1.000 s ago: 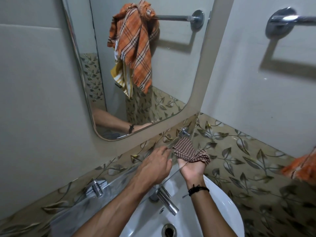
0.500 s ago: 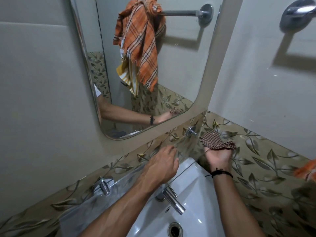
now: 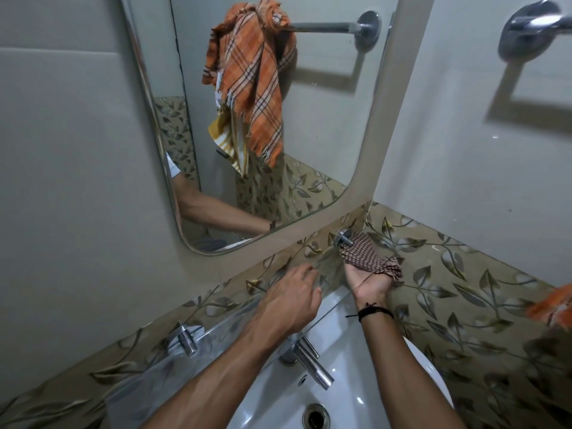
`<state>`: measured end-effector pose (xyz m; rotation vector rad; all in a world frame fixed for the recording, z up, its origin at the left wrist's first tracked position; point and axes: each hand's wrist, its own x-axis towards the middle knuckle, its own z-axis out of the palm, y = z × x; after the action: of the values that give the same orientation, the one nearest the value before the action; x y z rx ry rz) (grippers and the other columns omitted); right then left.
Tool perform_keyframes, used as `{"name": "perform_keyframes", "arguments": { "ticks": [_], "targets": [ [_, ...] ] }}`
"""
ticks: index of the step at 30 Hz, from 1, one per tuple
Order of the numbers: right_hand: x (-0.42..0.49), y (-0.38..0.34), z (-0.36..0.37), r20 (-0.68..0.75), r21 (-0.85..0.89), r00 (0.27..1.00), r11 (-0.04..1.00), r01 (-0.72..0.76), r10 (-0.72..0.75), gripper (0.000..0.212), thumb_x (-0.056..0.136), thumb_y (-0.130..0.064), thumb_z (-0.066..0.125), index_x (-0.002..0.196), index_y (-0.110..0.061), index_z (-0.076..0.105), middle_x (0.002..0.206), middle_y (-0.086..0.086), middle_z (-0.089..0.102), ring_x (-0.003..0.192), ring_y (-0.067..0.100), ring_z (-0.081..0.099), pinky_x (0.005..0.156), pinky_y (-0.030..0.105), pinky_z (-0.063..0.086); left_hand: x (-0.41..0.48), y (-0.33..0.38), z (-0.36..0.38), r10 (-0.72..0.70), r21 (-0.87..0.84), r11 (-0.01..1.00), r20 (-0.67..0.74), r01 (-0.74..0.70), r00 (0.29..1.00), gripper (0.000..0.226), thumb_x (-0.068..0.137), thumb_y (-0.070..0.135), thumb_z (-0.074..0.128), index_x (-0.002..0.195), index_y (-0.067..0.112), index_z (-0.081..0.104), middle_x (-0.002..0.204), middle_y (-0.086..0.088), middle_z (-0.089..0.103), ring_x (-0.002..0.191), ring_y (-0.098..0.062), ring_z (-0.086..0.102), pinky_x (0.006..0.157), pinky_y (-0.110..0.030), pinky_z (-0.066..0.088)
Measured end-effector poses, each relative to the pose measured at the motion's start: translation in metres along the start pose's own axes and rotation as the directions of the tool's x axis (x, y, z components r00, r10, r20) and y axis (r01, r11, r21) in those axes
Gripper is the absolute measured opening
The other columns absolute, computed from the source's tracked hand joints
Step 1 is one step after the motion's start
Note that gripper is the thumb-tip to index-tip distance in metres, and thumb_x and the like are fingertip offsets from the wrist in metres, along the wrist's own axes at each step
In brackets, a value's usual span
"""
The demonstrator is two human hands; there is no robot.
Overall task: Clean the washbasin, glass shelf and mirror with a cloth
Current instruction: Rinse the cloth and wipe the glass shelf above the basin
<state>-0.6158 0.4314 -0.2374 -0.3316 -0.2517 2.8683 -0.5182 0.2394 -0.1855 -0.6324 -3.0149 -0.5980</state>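
Observation:
A brown checked cloth (image 3: 365, 257) is bunched in my right hand (image 3: 370, 281), palm up, and pushed against the right end of the glass shelf (image 3: 148, 379) beside its chrome bracket (image 3: 343, 238). My left hand (image 3: 292, 300) lies palm down on the shelf's front edge, fingers spread and reaching to the tiled wall. The white washbasin (image 3: 365, 373) sits below both arms. The mirror (image 3: 309, 119) hangs above and reflects an arm and an orange towel.
A chrome tap (image 3: 309, 362) stands at the basin's back, the drain (image 3: 315, 416) below it. A second shelf bracket (image 3: 185, 339) is at the left. A chrome towel rail mount (image 3: 532, 29) is on the right wall, with an orange towel (image 3: 554, 305) at the right edge.
My right hand has moved the cloth up and back, close to the right shelf bracket. My left hand has stayed on the shelf edge. The view has shifted slightly.

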Motion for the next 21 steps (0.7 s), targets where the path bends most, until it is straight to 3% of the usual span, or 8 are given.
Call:
{"name": "perform_keyframes", "arguments": {
  "ticks": [4,9,12,16,18,21],
  "targets": [
    [-0.033,0.01,-0.004,-0.029,0.003,0.999,0.999,-0.042,0.043,0.066,0.103,-0.05,0.036,0.137,0.005,0.046,0.126,0.027,0.06,0.115,0.038,0.059,0.094,0.051,0.047,0.001,0.001,-0.001,0.001,0.009,1.0,0.004,-0.001,1.0,0.051,0.107,0.037,0.033,0.154,0.014,0.035,0.159,-0.005,0.033,0.142,-0.017,0.033,0.119,-0.034,0.026],
    [-0.067,0.027,-0.009,-0.051,-0.066,0.988,0.987,-0.148,0.145,0.059,0.103,-0.044,0.041,0.136,0.005,0.049,0.133,0.027,0.059,0.121,0.038,0.058,0.094,0.049,0.056,0.001,0.003,-0.003,-0.002,0.028,1.0,0.009,0.002,1.0,0.051,0.108,0.035,0.033,0.155,0.015,0.033,0.161,-0.005,0.031,0.145,-0.018,0.031,0.121,-0.034,0.023],
    [-0.084,0.029,-0.019,-0.064,-0.102,0.978,0.973,-0.206,0.2,0.058,0.103,-0.043,0.041,0.138,0.003,0.05,0.137,0.025,0.058,0.129,0.036,0.053,0.112,0.047,0.041,0.0,0.004,-0.003,-0.003,0.024,1.0,0.0,0.003,1.0,0.05,0.108,0.033,0.033,0.154,0.014,0.034,0.161,-0.006,0.032,0.146,-0.018,0.03,0.122,-0.033,0.02],
    [-0.09,0.014,-0.028,-0.113,-0.199,0.978,0.961,-0.193,0.173,0.056,0.104,-0.044,0.039,0.136,0.0,0.052,0.136,0.023,0.059,0.13,0.035,0.053,0.117,0.046,0.033,-0.001,0.004,-0.004,-0.014,0.021,1.0,0.019,0.013,1.0,0.052,0.108,0.034,0.032,0.156,0.014,0.031,0.163,-0.006,0.028,0.149,-0.019,0.027,0.123,-0.035,0.019],
    [-0.086,0.007,-0.022,-0.135,-0.287,0.985,0.947,-0.147,0.111,0.053,0.105,-0.042,0.04,0.135,0.0,0.053,0.134,0.022,0.06,0.126,0.033,0.056,0.109,0.043,0.044,-0.002,0.004,-0.004,-0.018,0.02,1.0,0.022,0.018,1.0,0.053,0.109,0.035,0.031,0.157,0.015,0.03,0.164,-0.006,0.027,0.149,-0.019,0.026,0.123,-0.036,0.019],
    [-0.08,0.01,0.001,-0.163,-0.517,0.987,0.853,-0.073,-0.014,0.033,0.105,-0.025,0.046,0.123,-0.002,0.059,0.115,0.017,0.067,0.101,0.025,0.067,0.076,0.032,0.06,-0.001,0.003,-0.003,-0.013,0.017,1.0,0.014,0.013,1.0,0.052,0.108,0.035,0.032,0.156,0.014,0.031,0.163,-0.006,0.028,0.147,-0.019,0.029,0.121,-0.035,0.022]
  ]
}}
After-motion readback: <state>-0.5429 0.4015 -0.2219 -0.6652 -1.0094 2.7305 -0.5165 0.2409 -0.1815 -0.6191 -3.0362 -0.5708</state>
